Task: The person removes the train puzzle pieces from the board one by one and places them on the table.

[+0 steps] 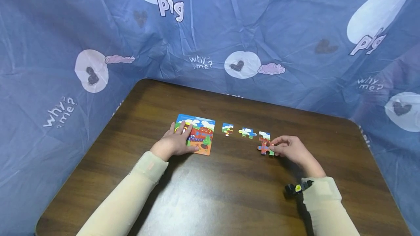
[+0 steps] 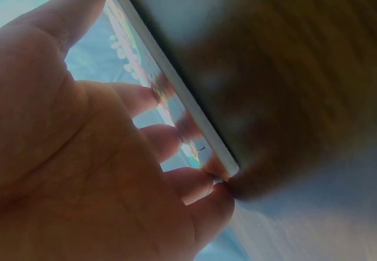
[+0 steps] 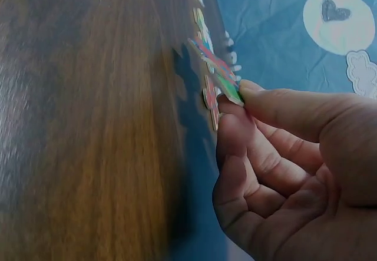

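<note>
The picture puzzle (image 1: 205, 133) lies on the counter (image 1: 197, 196) under the left hand (image 1: 174, 143), apparently held there so that it does not slide. To its right, the left piece (image 1: 227, 128), middle piece (image 1: 247, 133) and right piece (image 1: 264, 136) form a row with gaps between the three, presumably so that each is easy to see and pick up. The held piece (image 1: 264, 148) is raised and tilted above the counter, close to the right piece; holding it by one edge appears to leave its picture in view. Left grip: fingers spread, fingertips touching the puzzle face, nothing pinched. Right grip: thumb and fingertips of the right hand (image 1: 291, 150) pinch the held piece, with the remaining fingers curled.
</note>
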Available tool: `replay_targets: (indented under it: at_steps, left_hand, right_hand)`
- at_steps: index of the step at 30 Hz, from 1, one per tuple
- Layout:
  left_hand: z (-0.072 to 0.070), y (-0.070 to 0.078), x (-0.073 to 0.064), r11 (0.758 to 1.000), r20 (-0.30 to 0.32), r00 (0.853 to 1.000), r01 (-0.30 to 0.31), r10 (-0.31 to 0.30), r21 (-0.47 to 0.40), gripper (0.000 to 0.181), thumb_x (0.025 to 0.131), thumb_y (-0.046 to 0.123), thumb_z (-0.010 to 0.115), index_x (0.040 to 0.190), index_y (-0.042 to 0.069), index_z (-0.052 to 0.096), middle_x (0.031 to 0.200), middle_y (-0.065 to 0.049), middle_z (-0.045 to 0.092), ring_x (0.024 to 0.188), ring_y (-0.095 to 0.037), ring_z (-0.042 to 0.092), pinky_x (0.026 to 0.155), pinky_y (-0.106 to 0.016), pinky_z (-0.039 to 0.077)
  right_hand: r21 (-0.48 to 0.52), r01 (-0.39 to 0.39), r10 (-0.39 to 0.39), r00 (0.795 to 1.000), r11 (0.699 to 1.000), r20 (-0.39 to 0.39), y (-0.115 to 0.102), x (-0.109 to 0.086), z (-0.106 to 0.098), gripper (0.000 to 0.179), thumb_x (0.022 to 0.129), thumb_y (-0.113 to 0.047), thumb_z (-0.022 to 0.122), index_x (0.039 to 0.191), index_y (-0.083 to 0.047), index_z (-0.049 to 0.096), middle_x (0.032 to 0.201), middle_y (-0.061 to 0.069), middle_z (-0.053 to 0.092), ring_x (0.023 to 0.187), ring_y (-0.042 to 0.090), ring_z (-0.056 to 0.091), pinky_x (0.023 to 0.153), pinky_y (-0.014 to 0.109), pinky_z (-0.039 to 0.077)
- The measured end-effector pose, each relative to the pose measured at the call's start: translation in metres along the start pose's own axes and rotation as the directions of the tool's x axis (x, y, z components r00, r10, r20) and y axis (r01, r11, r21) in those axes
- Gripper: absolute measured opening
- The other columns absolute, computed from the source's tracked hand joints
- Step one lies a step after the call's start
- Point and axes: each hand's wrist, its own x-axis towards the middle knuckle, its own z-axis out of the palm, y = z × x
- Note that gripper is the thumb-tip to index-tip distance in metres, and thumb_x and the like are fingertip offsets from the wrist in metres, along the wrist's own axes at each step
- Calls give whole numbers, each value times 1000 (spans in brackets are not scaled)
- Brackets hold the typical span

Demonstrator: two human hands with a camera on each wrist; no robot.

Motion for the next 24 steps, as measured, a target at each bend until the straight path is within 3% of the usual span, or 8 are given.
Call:
replay_targets:
  at_steps: [8, 11, 17, 24]
  left_hand:
    - [0, 0, 1, 1000, -17, 1000, -7, 7, 15, 103, 91, 72, 56, 165, 19, 8, 169, -17, -1, 148, -51, -8, 117, -60, 9]
    - [1, 0, 1, 1000, -17, 1000, -9, 9, 21, 102, 92, 72, 55, 165, 19, 8, 169, -17, -1, 148, -52, -7, 117, -61, 10]
    - [3, -1, 1, 1000, -16, 1000, -13, 13, 18, 101, 92, 72, 54, 165, 19, 8, 169, -17, -1, 148, -52, -7, 117, -60, 10]
    - [3, -1, 1, 1000, -10, 1000, -8, 8, 6, 102, 91, 72, 56, 166, 19, 8, 169, -17, -2, 148, -51, -8, 117, -61, 9]
  right_hand:
    - [8, -105, 105, 994, 994, -10, 5, 0, -5, 30, 95, -17, 75, 115, 4, 68, 85, 9, 73, 79, 23, 67, 71, 36, 56]
    - [-13, -112, 112, 993, 994, -21, 4, 0, -2, 30, 94, -16, 76, 113, 5, 69, 83, 8, 73, 77, 20, 67, 68, 35, 55]
    - [-127, -88, 82, 995, 988, -58, 0, 1, 8, 24, 92, -15, 76, 106, 4, 73, 81, 7, 73, 72, 19, 67, 64, 34, 53]
    - [-240, -115, 94, 991, 964, -97, -6, 3, 16, 21, 90, -16, 78, 101, 0, 73, 76, 4, 69, 70, 18, 63, 60, 34, 49]
